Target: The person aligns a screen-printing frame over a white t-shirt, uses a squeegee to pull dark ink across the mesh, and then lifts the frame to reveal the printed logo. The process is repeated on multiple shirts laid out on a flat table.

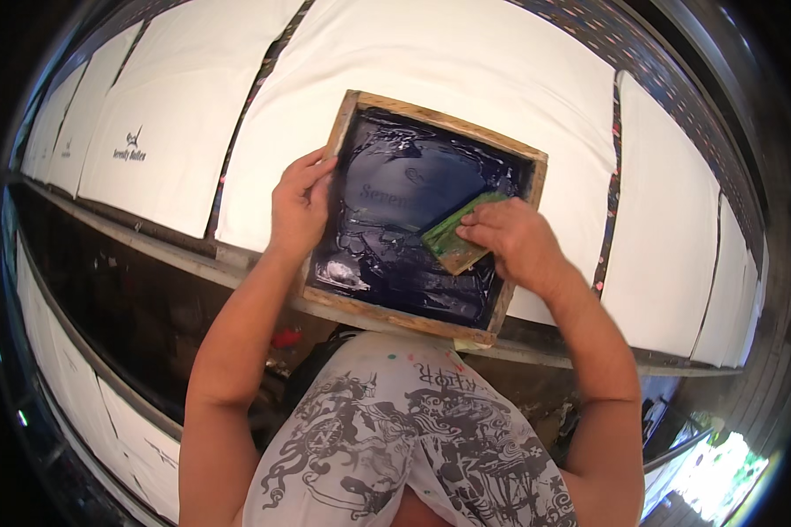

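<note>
A wooden-rimmed printing screen (395, 318) lies slightly turned on a white cloth (431, 53). Thick, glossy dark blue ink (387, 250) covers much of its mesh, and a darker design shows through in the middle. My left hand (299, 206) grips the left side of the wooden rim, its fingers closed there. Inside the rim, toward the right, my right hand (523, 241) is closed around a squeegee (457, 250) with a wooden handle and green stains. The squeegee sits tilted on the inky mesh; its lower edge is partly hidden.
More white cloths lie side by side along the table; a printed cloth (127, 167) on the left bears a small dark design. Dark gaps separate them. The table's front edge (163, 241) runs close to my body. Behind me on the left stands another row of white cloths (105, 422).
</note>
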The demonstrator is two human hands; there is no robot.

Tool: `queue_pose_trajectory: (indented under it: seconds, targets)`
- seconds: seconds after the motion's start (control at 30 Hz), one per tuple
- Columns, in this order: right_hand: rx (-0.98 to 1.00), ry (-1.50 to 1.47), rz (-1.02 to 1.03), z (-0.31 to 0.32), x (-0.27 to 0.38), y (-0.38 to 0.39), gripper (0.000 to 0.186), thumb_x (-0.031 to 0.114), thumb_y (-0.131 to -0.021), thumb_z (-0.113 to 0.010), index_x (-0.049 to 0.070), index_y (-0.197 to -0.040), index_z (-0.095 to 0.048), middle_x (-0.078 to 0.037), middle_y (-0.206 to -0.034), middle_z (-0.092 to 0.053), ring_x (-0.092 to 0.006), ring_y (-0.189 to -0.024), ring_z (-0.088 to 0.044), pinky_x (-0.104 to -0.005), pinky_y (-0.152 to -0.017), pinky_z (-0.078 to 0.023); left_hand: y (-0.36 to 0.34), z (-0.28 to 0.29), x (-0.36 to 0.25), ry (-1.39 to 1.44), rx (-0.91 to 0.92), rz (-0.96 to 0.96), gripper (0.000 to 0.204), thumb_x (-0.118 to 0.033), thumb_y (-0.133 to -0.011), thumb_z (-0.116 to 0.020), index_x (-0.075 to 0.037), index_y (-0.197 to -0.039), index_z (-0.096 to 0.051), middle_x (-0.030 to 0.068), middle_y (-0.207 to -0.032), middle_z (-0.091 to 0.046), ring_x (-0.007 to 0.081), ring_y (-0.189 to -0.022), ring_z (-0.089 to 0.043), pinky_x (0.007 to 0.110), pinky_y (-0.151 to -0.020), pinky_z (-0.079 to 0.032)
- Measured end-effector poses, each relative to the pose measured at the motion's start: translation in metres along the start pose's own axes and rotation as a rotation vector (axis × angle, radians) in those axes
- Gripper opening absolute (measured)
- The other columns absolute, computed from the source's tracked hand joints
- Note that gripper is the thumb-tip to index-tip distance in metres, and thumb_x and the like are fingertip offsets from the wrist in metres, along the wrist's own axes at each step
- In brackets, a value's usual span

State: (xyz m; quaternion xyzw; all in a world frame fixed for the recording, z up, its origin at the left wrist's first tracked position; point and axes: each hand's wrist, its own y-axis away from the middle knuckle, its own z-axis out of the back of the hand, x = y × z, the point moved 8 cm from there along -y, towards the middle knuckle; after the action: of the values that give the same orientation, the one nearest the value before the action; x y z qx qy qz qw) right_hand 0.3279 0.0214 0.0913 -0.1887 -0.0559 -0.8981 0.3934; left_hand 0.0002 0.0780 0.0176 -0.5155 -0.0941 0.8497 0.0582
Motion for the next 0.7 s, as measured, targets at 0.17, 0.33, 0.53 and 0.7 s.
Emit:
queue_pose_trajectory:
  seconds: [0.17,0.33,0.53,0.7]
  targets:
    - [-0.195,0.126,-0.177,-0.007,0.051,0.028,0.058,-0.005,-0.073,-0.077,0.005,-0.129,-0.082,-0.013,-0.128,-0.082,-0.0336,-0.119,-0.078,-0.0456,-0.100,-0.060,-0.005,-0.008,0.004,0.029,-0.034,-0.042,0.032,0.004,-0.108,-0.069,-0.004,-0.134,-0.084,0.0195,-0.146,-0.076,0.0311,-0.129,-0.076,0.039,-0.106,-0.064]
    - [-0.204,0.058,-0.258,-0.006,0.082,0.025,0.043,0.000,-0.083,-0.075,0.003,-0.125,-0.083,-0.013,-0.119,-0.082,-0.0323,-0.111,-0.077,-0.0452,-0.095,-0.059,-0.001,-0.002,0.001,0.048,-0.044,-0.079,0.029,0.003,-0.107,-0.071,-0.005,-0.132,-0.084,0.0198,-0.146,-0.076,0.0328,-0.129,-0.076,0.041,-0.107,-0.063]
    - [-0.090,-0.003,-0.317,0.016,0.030,-0.043,0.049,-0.009,-0.085,-0.065,0.007,-0.127,-0.084,-0.015,-0.117,-0.081,-0.0362,-0.115,-0.076,-0.0490,-0.096,-0.060,-0.004,-0.005,-0.006,-0.031,-0.055,-0.159,0.030,0.004,-0.108,-0.071,-0.001,-0.135,-0.082,0.0241,-0.144,-0.076,0.0346,-0.136,-0.074,0.041,-0.116,-0.059]
    - [-0.262,0.126,-0.353,0.006,0.004,-0.094,0.051,-0.007,-0.087,-0.067,0.008,-0.133,-0.081,-0.015,-0.117,-0.080,-0.0374,-0.114,-0.074,-0.0504,-0.096,-0.058,-0.005,-0.010,-0.002,0.011,-0.064,-0.138,0.029,0.001,-0.106,-0.074,-0.003,-0.134,-0.082,0.0217,-0.143,-0.076,0.0355,-0.131,-0.074,0.042,-0.110,-0.061]
